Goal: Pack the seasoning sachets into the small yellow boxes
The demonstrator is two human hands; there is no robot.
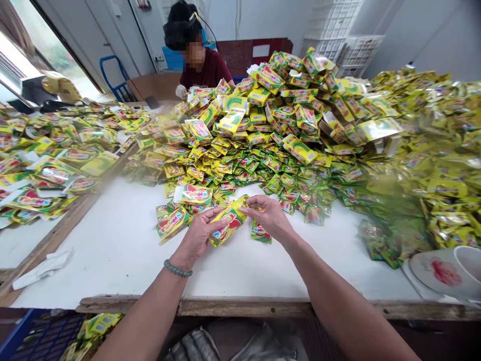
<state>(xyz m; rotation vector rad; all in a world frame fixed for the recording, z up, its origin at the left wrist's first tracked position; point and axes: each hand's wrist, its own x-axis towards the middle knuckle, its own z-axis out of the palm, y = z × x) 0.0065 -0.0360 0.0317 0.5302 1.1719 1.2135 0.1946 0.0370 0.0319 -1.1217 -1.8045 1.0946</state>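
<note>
A yellow and green candy box (pixel 229 220) with a red fruit print is held tilted above the white table (pixel 143 265). My left hand (pixel 205 230) grips its lower left side, thumb across the front. At the box's upper right end, my right hand (pixel 266 213) pinches with thumb and fingers; whether a small packet is also in them I cannot make out. Just below my right hand lies a small green packet (pixel 260 233). Left of my left hand, a few similar boxes (pixel 193 194) and packets rest on the table.
A big heap of boxes (pixel 263 100) and small packets (pixel 240 168) rises ahead. More boxes (pixel 56 173) lie left beyond a wooden strip (pixel 71 225). A mug (pixel 447 273) stands at right, a blue crate (pixel 41 333) below left. A co-worker (pixel 205 65) sits behind the heap.
</note>
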